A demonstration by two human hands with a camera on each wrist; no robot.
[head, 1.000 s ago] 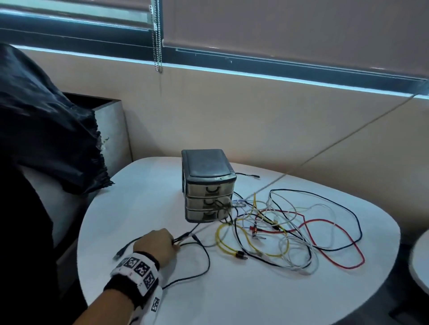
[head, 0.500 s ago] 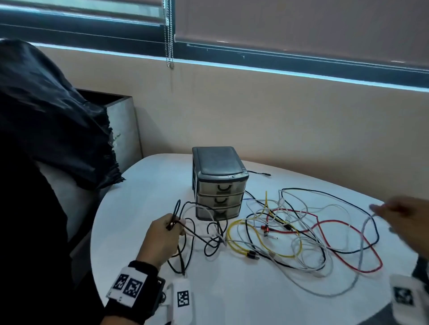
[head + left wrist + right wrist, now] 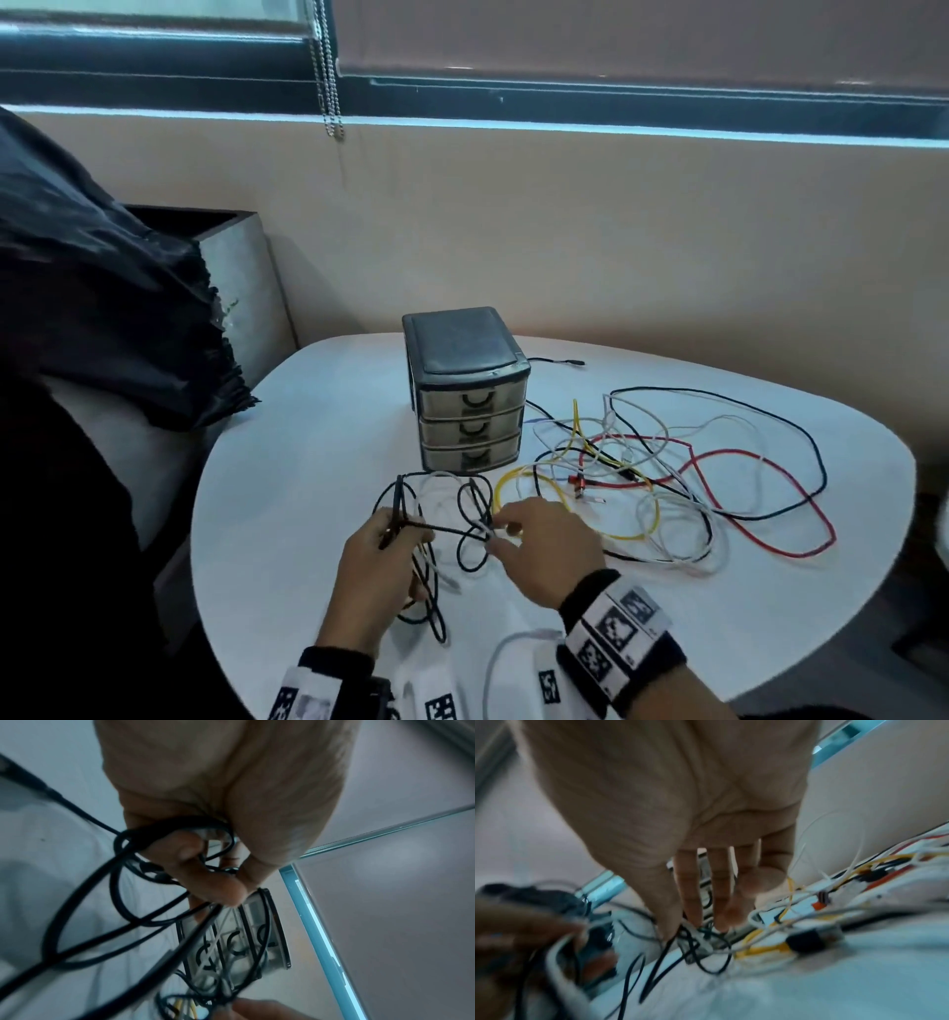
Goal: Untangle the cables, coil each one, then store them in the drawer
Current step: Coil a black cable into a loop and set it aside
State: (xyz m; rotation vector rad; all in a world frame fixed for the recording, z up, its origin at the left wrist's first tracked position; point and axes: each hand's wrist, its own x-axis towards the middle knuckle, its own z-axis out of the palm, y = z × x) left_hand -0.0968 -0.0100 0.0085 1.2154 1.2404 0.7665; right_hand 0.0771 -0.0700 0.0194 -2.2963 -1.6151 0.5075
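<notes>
While the tangle is barely begun, a person seated at a white table (image 3: 308, 514) works on it with both hands. At about 7 o'clock on the tabletop, the left hand (image 3: 377, 575) has its fingers curled round several loops of a black cable (image 3: 464, 534); the left wrist view shows the loops pinched between thumb and fingers. Just to its right, at 6 o'clock, the right hand (image 3: 544, 552) reaches into a knot where black and white strands cross. Its thumb and forefinger look pinched on a strand there, though blur leaves unclear which one, and the other fingers are extended.

Judged from the layout, almost everything remains: no cable is fully coiled and none is stored. A small three-drawer unit (image 3: 470, 411) sits at the table's centre, toward 12 o'clock from the hands, with all three drawers closed.

From 1 to 4 o'clock a loose heap sprawls: a red cable (image 3: 770, 534), a yellow cable (image 3: 513, 475), a white cable (image 3: 683, 557) and a long, dark outer loop, all crossing one another. The held black cable seems to run back into this heap, so pulling could tighten it. A black cloth (image 3: 102, 308) hangs at 9 o'clock beyond the table edge, and a bead chain (image 3: 328, 77) dangles from the window blind at 12 o'clock.
</notes>
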